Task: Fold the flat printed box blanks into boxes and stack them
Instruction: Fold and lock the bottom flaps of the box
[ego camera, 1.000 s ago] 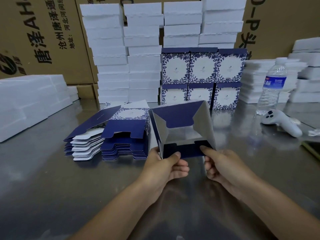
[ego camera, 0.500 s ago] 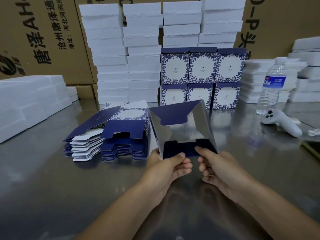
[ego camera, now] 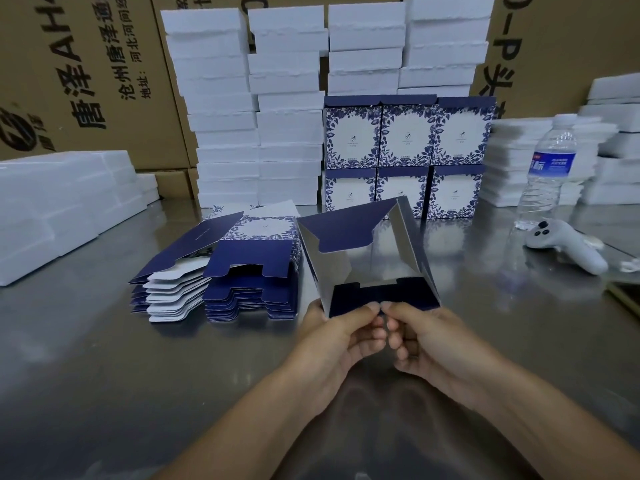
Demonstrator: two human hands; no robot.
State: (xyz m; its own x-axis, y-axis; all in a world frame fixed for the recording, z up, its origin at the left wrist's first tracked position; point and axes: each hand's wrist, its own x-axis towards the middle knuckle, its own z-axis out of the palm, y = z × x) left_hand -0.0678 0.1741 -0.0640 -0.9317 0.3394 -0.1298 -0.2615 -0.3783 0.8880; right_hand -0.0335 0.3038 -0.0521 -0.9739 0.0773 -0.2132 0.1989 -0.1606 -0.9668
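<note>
Box blank [ego camera: 363, 251], half opened into a tube with its silver inside showing, sits just right of the pile of flat blanks [ego camera: 242, 271], over the counter [ego camera: 86, 358]. Your left hand [ego camera: 341, 336] and right hand [ego camera: 426, 337] each pinch its dark-blue near flap, thumbs almost meeting at the middle. Behind the pile and to its right, folded boxes [ego camera: 408, 147] stand stacked two high.

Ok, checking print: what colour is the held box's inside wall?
Plain greyish white; the half-folded box shows it in the head view.
</note>
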